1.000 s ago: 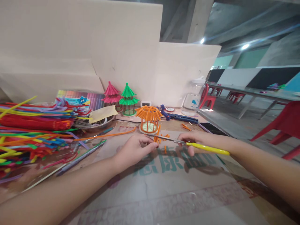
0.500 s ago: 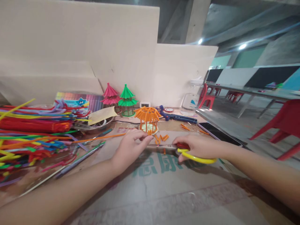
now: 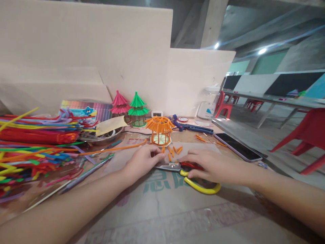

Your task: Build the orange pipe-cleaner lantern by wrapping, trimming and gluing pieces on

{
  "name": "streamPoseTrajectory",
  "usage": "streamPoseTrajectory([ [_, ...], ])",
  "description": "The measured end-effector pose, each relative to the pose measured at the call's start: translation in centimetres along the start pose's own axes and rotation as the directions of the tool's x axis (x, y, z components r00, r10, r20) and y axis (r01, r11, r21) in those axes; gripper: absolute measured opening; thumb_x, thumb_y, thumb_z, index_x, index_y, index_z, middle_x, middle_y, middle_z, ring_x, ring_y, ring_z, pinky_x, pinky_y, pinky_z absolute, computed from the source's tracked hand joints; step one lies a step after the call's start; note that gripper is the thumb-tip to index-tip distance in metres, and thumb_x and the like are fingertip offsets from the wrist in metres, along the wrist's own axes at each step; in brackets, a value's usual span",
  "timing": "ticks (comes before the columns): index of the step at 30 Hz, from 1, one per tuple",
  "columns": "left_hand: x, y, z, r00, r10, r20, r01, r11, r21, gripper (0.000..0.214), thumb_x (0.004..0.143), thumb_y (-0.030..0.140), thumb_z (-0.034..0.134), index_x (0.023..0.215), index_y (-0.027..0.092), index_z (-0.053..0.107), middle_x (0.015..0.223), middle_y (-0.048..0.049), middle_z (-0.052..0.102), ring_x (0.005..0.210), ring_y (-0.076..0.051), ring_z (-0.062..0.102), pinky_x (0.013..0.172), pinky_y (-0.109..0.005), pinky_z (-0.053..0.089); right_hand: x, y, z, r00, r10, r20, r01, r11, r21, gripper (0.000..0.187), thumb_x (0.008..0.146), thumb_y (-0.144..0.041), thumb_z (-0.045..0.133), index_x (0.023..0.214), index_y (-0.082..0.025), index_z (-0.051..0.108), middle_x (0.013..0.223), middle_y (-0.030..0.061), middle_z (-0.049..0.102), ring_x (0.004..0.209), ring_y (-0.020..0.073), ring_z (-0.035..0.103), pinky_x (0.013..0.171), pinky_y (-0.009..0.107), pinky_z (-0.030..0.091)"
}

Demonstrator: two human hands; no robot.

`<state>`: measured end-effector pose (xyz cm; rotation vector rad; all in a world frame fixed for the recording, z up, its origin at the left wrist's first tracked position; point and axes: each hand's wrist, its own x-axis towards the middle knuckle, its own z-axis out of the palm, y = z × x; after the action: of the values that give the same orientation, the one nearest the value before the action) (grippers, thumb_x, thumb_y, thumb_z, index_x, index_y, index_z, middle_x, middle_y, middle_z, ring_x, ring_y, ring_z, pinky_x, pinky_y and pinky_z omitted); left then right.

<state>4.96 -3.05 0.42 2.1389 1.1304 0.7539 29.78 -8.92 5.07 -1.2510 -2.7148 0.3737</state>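
Between the fingertips of my left hand (image 3: 143, 159), small cut pieces of orange pipe cleaner (image 3: 163, 149) stick out. My right hand (image 3: 208, 166) is spread over the scissors (image 3: 203, 188), its thumb by the yellow handle and its forefinger reaching past the red one. The scissors lie on the sheet, blades pointing left toward my left hand and partly behind it. Just beyond both hands, several orange snippets (image 3: 174, 150) are scattered. Behind them stands an orange pipe-cleaner pavilion (image 3: 159, 125) with a ring-shaped roof, thin posts and a pale round base.
Bundles of coloured pipe cleaners (image 3: 38, 139) fill the left side. Pink (image 3: 119, 103) and green (image 3: 137, 106) pavilions stand at the back, near a blue glue gun (image 3: 193, 127). A phone (image 3: 237, 146) lies at the right edge, and a clear jar (image 3: 207, 105) is behind it.
The scissors have come down onto the sheet, moving left and nearer me. My right hand has loosened from the handles and stretched its fingers left. My left hand stays nearly in place.
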Motion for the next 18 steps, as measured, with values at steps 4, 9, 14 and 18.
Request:
streamPoseTrajectory([
  [4,-0.5,0.8,0.1,0.988,0.154,0.025,-0.156,0.967,0.2,0.029,0.092,0.03,0.05,0.076,0.018,0.071,0.074,-0.0023,0.068,0.071,-0.015,0.059,0.067,-0.026,0.042,1.0,0.0,0.2,0.979,0.044,-0.198,-0.06,0.995,-0.074,0.022,0.094,-0.032,0.052,0.096,-0.021,0.072,0.09,0.0061,0.072,0.081,0.0193,0.064,0.071,0.029,0.045],
  [9,-1.5,1.7,0.7,0.921,0.384,0.072,-0.371,0.802,0.469,0.02,0.09,0.023,0.051,0.085,0.017,0.069,0.089,-0.0075,0.069,0.087,-0.021,0.06,0.077,-0.032,0.046,4.5,-1.5,-0.5,0.951,-0.147,-0.273,0.066,0.957,-0.284,0.018,0.092,-0.016,0.052,0.096,-0.017,0.069,0.094,0.0084,0.072,0.087,0.0204,0.066,0.075,0.03,0.047],
  [14,-2.1,1.9,0.8,0.874,0.476,0.098,-0.447,0.708,0.546,0.022,0.089,0.023,0.051,0.092,0.016,0.072,0.093,-0.0093,0.073,0.092,-0.024,0.064,0.085,-0.037,0.048,10.3,-3.9,-0.9,0.981,-0.179,-0.075,0.12,0.864,-0.489,0.015,0.083,-0.011,0.059,0.094,-0.011,0.069,0.089,0.0129,0.072,0.077,0.0241,0.071,0.065,0.031,0.051],
  [18,-2.4,1.9,0.8,0.851,0.503,0.15,-0.497,0.68,0.54,0.021,0.09,0.025,0.052,0.084,0.018,0.071,0.078,-0.0046,0.073,0.069,-0.019,0.065,0.063,-0.03,0.046,14.5,-5.3,0.1,0.994,-0.088,0.058,0.106,0.835,-0.54,0.016,0.083,-0.01,0.058,0.091,-0.009,0.072,0.086,0.0171,0.074,0.084,0.0274,0.072,0.071,0.033,0.055],
])
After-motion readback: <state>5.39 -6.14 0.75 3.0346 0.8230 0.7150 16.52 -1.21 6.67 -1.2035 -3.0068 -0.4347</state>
